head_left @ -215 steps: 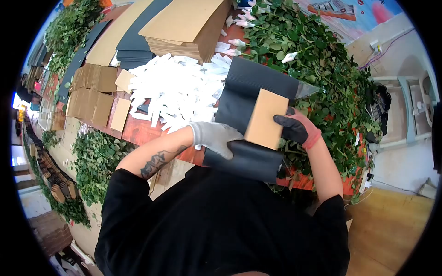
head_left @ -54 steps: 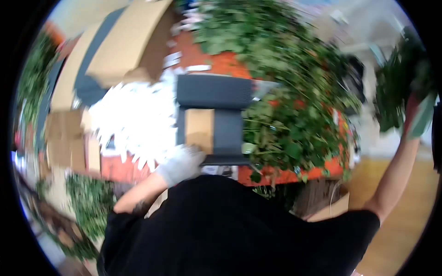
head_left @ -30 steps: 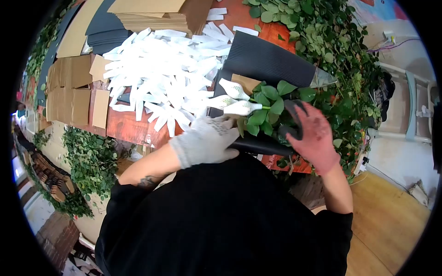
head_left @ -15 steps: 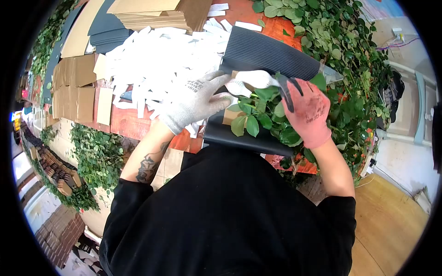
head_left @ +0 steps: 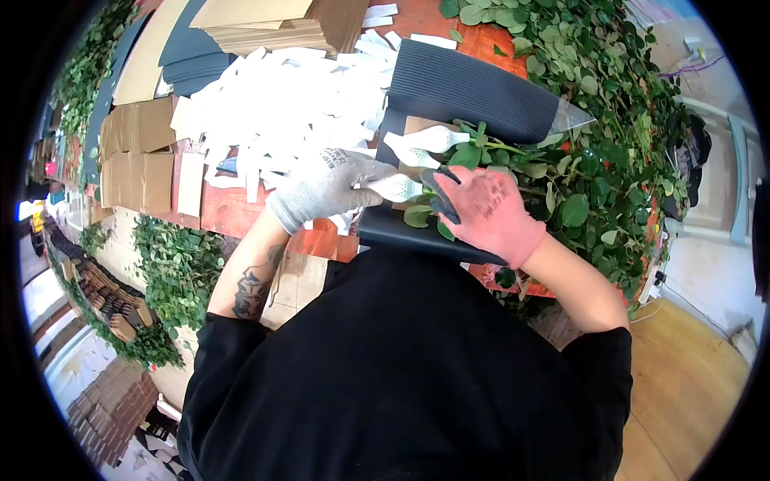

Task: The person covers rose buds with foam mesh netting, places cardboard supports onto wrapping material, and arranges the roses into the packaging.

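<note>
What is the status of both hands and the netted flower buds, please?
Left hand pinching tip of nearest netted bud; right hand at its base, grip unclear. Two other netted buds beyond. Leaves crowd right hand.

Bud nets (head_left: pixel 441 139) are white — ribbed sheet (head_left: pixel 473 90), black.

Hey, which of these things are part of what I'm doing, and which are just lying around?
Apparently in use:
left hand, on a netted bud
right hand, beside it
black ribbed sheet
brown card under the buds

Seemingly just lying about:
white strips
brown cardboard stack
dark sheets
</note>
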`<state>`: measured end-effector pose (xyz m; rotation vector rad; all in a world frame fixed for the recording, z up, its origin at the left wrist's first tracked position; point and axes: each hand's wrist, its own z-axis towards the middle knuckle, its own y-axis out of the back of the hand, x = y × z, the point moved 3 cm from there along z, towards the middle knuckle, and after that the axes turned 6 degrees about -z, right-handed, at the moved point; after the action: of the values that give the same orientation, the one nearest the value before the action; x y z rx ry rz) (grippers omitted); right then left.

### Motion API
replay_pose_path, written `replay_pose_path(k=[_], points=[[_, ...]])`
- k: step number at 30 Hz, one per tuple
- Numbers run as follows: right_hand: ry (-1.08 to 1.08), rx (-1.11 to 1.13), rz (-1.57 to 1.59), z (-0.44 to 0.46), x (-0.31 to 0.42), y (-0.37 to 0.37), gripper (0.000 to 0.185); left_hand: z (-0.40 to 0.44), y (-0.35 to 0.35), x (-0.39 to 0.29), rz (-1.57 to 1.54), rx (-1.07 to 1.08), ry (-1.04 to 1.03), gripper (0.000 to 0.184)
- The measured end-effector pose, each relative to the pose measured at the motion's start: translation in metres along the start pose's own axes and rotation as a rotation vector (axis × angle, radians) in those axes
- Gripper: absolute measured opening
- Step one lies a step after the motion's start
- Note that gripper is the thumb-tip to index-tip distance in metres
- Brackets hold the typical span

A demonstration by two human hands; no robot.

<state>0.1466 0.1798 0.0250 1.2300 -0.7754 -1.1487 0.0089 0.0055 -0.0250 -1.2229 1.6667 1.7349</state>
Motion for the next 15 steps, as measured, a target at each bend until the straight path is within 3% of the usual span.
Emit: replay_pose_path(k=[2,3,4,6,7,9,10,12,15], points=[[-0.068,0.555,0.260,0.000,0.001,-0.018,0.043,0.001,-0.004,-0.002,-0.051,0.026,-0.039,0.043],[0.060,0.296,0.174,-0.012,0.003,-0.016,0.042,0.002,-0.005,-0.004,-0.103,0.048,-0.077,0.041],[0.059,0.295,0.179,-0.013,0.001,-0.015,0.042,0.004,-0.008,-0.006,-0.102,0.051,-0.073,0.041],[-0.013,0.665,0.220,-0.005,-0.007,-0.006,0.041,0.008,-0.016,-0.010,-0.266,0.124,-0.044,0.038],[-0.019,0.720,0.216,-0.004,-0.008,-0.005,0.040,0.008,-0.014,-0.008,-0.264,0.125,-0.043,0.038],[-0.045,0.662,0.222,-0.015,-0.008,-0.021,0.039,0.007,-0.009,0.012,-0.594,0.029,0.505,0.032],[-0.069,0.608,0.225,-0.018,-0.009,-0.026,0.038,0.009,-0.009,0.017,-0.589,0.030,0.502,0.032],[-0.073,0.714,0.169,-0.013,-0.008,-0.028,0.042,0.011,-0.011,0.021,-0.516,-0.051,0.446,0.028],[-0.096,0.570,0.208,-0.013,-0.004,-0.041,0.054,0.026,-0.015,0.006,-0.290,-0.027,0.478,0.028]])
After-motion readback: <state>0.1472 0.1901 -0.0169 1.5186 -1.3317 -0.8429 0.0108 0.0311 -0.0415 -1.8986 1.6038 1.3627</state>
